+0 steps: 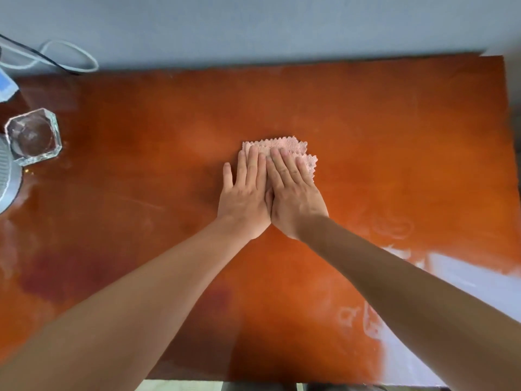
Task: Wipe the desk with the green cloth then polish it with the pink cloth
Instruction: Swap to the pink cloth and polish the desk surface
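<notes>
Across nearly the whole frame spreads the orange-brown surface (394, 131), glossy, with pale smears and glare toward the lower right and duller blotches at lower left. Two bare forearms come up from the bottom corners and meet at the centre, where the left hand (244, 197) and the right hand (294, 193) lie side by side, touching along their inner edges, fingers straight and flat, pressing down on the pink cloth (282, 144). Only the far, zigzag-cut edge of the cloth shows beyond the fingertips, just above centre; the rest is hidden under the palms. It looks like a light, soft, folded fleecy rag that would bunch or slide out if pushed by one corner, so flat pressure spread over the whole pad, as now, seems the sound way to drive it; lifting it would call for a pinch at the exposed far edge. No green cloth is in view, so the work appears to be at the polishing stage, with the streaky lower right probably yet to be covered. At the left edge stands a grey rounded object (8, 182), cut off by the frame; just above it sits a faceted glass dish (33, 136), fragile and the likeliest thing to be knocked by a wide leftward sweep. A looped white cable (70, 56) lies behind the upper left corner, off the surface.
</notes>
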The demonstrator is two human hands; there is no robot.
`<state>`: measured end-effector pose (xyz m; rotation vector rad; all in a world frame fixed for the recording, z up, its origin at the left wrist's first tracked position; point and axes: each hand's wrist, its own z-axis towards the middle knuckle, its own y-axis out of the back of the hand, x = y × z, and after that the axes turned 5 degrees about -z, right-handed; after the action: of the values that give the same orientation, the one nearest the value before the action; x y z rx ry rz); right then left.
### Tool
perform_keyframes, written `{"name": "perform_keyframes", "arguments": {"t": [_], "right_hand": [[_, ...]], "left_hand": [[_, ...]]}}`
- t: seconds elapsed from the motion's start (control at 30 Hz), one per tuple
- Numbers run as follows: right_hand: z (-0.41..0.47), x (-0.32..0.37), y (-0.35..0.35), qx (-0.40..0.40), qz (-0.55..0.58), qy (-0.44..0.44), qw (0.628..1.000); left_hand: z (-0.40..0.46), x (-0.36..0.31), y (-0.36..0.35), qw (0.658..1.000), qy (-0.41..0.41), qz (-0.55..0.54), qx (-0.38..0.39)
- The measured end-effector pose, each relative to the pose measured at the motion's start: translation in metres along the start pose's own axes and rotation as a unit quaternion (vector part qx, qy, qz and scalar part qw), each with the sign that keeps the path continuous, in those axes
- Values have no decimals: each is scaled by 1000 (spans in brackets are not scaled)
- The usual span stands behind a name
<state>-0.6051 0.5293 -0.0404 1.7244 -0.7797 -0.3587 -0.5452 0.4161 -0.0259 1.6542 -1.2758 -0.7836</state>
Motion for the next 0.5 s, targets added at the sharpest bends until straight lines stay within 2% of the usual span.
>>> {"name": "perform_keyframes", "arguments": {"t": [0.27, 0.5], "right_hand": [[94, -31, 39, -7, -16, -17, 1000], [129, -45, 57, -4, -5, -14, 1000]], "left_hand": [[98, 28, 41, 1000, -13, -2, -13], [135, 34, 59, 1000, -10, -6, -9]]}}
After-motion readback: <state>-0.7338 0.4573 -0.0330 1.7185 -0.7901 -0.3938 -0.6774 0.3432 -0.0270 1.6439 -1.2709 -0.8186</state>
